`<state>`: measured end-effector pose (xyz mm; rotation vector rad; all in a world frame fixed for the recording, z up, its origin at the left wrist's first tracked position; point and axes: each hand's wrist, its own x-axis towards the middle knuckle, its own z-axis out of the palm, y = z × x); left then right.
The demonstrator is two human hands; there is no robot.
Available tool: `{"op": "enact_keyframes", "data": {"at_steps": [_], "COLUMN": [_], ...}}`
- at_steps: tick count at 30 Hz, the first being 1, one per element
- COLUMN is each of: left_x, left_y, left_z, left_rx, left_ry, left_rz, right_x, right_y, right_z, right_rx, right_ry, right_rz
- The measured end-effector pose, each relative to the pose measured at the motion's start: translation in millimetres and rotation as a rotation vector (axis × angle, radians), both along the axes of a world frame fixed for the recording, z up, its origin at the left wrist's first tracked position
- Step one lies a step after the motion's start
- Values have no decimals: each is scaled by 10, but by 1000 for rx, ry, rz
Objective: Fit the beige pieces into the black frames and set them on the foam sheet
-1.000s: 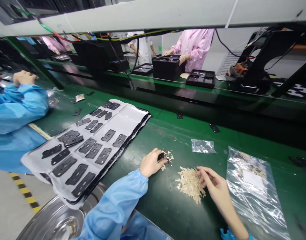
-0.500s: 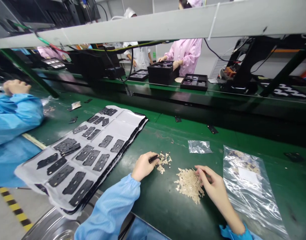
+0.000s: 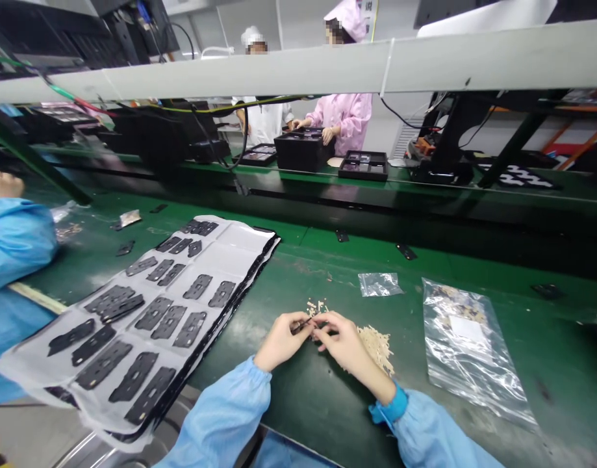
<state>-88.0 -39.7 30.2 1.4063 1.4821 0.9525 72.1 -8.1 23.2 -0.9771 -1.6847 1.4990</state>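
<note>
My left hand (image 3: 283,341) pinches a small black part (image 3: 302,325), mostly covered by the fingers. The fingertips of my right hand (image 3: 344,341) are closed together right at that part, meeting the left fingertips. Whatever they hold is too small to make out. Just beyond the fingertips lies a small scatter of beige pieces (image 3: 319,305). A larger pile of thin beige pieces (image 3: 380,348) is partly hidden behind my right hand and wrist.
To the left, a tray with a white liner (image 3: 220,250) carries several flat black parts (image 3: 106,364). A small clear bag (image 3: 379,284) and a large clear bag (image 3: 468,364) lie to the right. A co-worker's blue sleeve (image 3: 18,240) is at far left. A grey beam (image 3: 279,71) crosses above.
My right hand has left the large beige pile and moved left to meet my left hand at the black part. The view has shifted slightly.
</note>
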Motion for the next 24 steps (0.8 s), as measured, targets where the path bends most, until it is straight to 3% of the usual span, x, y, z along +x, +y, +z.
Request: {"op": "enact_keyframes", "data": {"at_steps": [6,12,16,21,24], "left_x": [-149,-90,147,430,578], "left_y": [-73,-59,125,487,673], "left_z": [21,84,121,208,289], "left_rx": [-19,-150,-204,-192,-160], "left_ry": [-176,-523,-724,-758,-767], "left_rz": [190,331,272,171,103], "right_x": [-135,-51,79,252,273], "right_y": [190,244,246,315,332], "right_z": [-94,-5,41,-3,-53], "right_rx": [68,180,182,220,264], "right_ry": [-55,-119,-121,-124,-141], "right_rz": [-87,-109,-115,-14,-78]}}
